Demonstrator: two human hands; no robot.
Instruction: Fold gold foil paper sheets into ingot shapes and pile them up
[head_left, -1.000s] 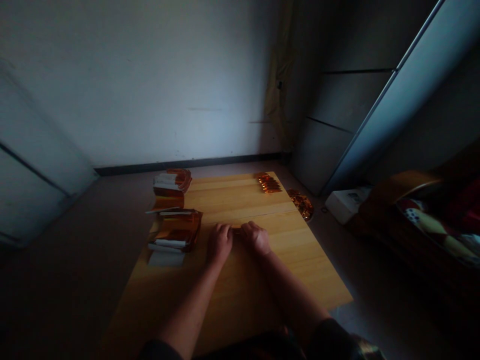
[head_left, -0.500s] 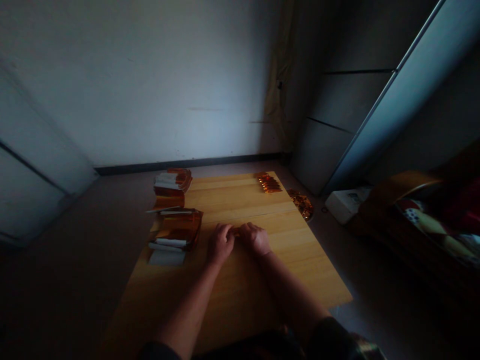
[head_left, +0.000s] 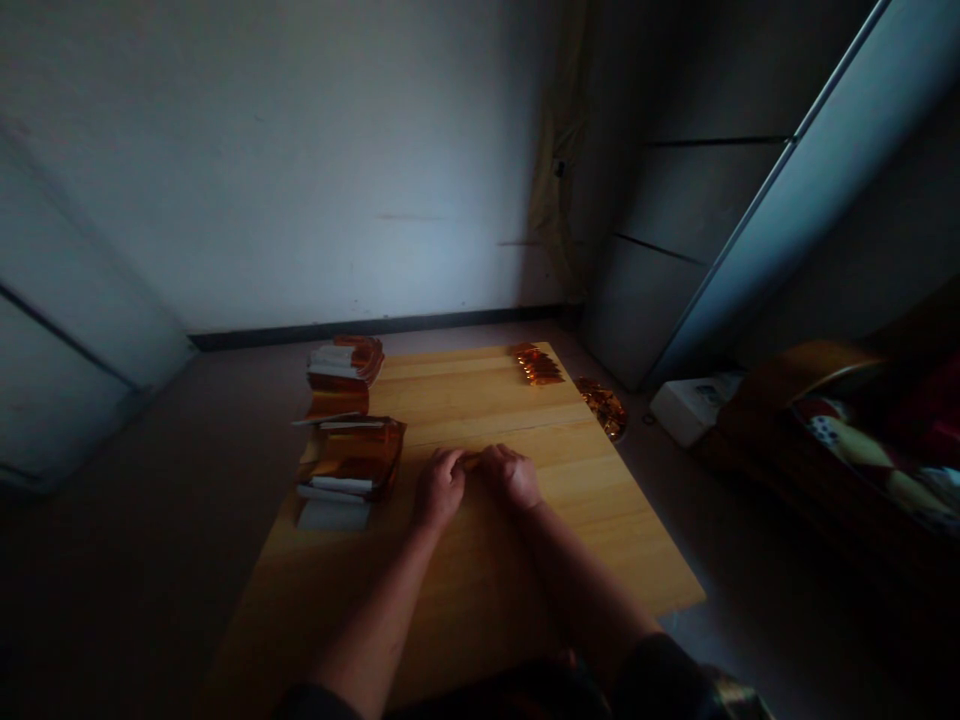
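Left hand (head_left: 440,489) and right hand (head_left: 511,476) closed together on a small orange foil strip (head_left: 471,460)

At the left edge of the pale yellow wooden surface (head_left: 480,590) stood two loose stacks. The farther was a stack of copper-orange foil sheets with white paper edges (head_left: 341,376), and the nearer was a stack of glossy orange foil sheets interleaved with white paper (head_left: 356,458), with a flat white paper pad (head_left: 332,515) at its near side. Just right of these, both hands sat close together near the middle of the surface, fingers curled inward and meeting on the strip, which lay mostly hidden between them. Beyond them, at the far edge, lay a small pile of shiny orange foil pieces (head_left: 536,365). Further right, a crumpled gold foil heap (head_left: 602,408) lay on the floor beside the surface, then a white rectangular box (head_left: 694,408), and a wooden-framed bed with patterned bedding (head_left: 847,450)
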